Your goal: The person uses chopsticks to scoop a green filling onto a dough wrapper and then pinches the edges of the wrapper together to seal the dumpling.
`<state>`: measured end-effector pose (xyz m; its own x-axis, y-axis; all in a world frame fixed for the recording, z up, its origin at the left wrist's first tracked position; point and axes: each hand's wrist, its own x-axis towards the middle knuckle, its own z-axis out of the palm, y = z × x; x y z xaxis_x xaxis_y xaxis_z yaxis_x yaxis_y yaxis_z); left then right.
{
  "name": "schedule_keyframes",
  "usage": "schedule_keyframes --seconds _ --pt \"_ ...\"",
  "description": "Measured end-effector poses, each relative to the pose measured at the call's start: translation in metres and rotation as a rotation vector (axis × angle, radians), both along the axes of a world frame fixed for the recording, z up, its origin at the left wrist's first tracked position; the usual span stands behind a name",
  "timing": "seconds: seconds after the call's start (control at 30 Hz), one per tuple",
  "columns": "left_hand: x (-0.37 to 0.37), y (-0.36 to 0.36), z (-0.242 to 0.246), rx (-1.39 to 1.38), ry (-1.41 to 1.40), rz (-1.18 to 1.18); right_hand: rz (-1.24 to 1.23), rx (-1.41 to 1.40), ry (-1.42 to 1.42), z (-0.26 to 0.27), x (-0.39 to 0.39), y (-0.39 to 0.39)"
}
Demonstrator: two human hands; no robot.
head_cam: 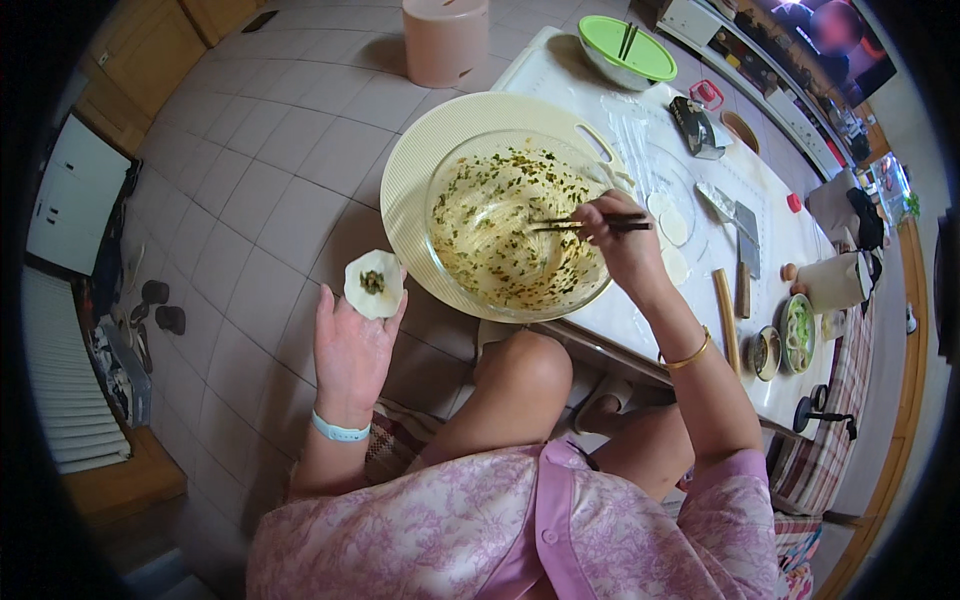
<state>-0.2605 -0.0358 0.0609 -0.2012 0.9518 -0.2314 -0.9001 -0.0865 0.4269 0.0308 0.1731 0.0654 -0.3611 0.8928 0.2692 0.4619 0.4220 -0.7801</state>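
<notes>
My left hand (357, 349) lies palm up, left of the bowl, with a round dough wrapper (374, 301) resting on its fingers. A small heap of green-flecked filling (371, 282) sits on the wrapper. My right hand (619, 232) grips a pair of dark chopsticks (559, 224), their tips inside a large glass bowl (480, 217). Green bits and a pale smear of filling coat the bowl's inside. The bowl stands on a cream ribbed plastic board (409, 150) at the table's left end. More dough wrappers (673, 226) lie on the table, partly behind my right hand.
On the white table (607, 330) are a cleaver (748, 232), a wooden rolling pin (726, 319), a dish of green vegetables (798, 334), a small bowl (767, 353) and a black packet (696, 124). A green-lidded bowl (637, 46) is at the far end. A pink bin (446, 45) stands on the floor.
</notes>
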Motion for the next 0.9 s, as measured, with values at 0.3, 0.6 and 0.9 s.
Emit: schedule_keyframes --seconds 0.3,0.6,0.9 --pt "0.009 -0.008 -0.04 -0.116 -0.054 -0.021 0.301 -0.049 -0.008 0.032 -0.025 -0.061" --pt "0.019 0.0 -0.044 -0.096 -0.078 -0.059 0.253 -0.161 0.123 0.043 -0.004 -0.082" --pt "0.032 0.001 -0.039 -0.147 -0.045 -0.082 0.145 -0.026 -0.248 0.091 -0.015 -0.115"
